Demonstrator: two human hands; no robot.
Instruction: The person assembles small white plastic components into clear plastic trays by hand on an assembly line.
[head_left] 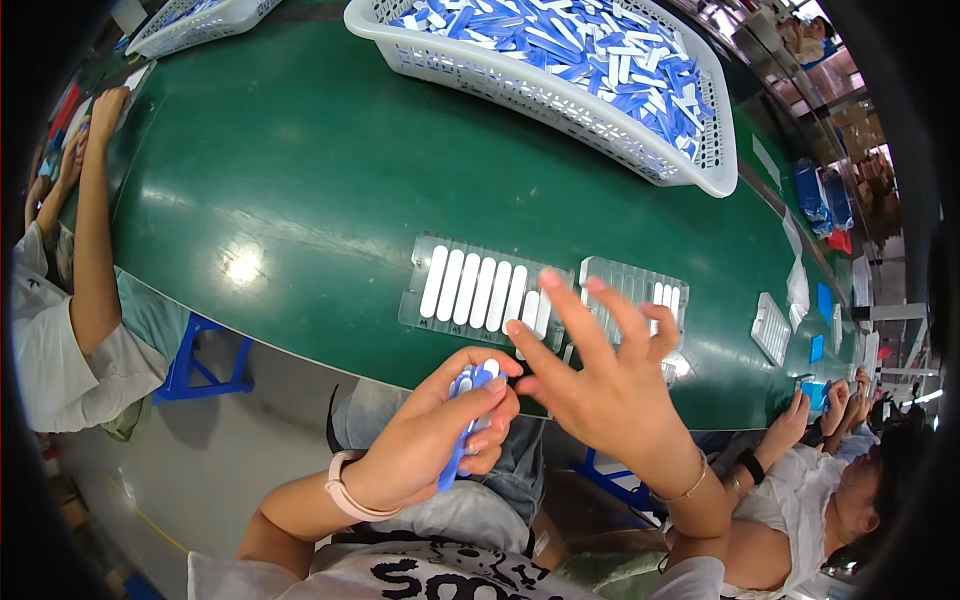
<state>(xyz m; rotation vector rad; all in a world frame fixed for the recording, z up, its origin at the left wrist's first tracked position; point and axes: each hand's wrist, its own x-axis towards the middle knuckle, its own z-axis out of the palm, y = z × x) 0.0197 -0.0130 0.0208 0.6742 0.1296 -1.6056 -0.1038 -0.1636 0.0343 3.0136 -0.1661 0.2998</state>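
My left hand (405, 445) is closed round a bunch of blue and white plastic strips (478, 378), held just off the table's front edge. To its right, my right hand (625, 400) hovers with spread fingers, and I see nothing gripped in it. Its fingertips are over the right part of a clear slotted tray (410, 300). White rounded strips (472, 290) lie side by side in that tray; the ones at the right are partly hidden by my fingers. Beside it, a second clear slotted tray (630, 280) has a few white strips at its right end, partly behind my hand.
A white perforated basket (560, 105) heaped with blue and white strips stands at the back of the green table (270, 160). Another basket (200, 35) is at the far left. A smaller tray (770, 330) lies on the right. Co-workers sit on both sides; a blue stool (205, 365) is below.
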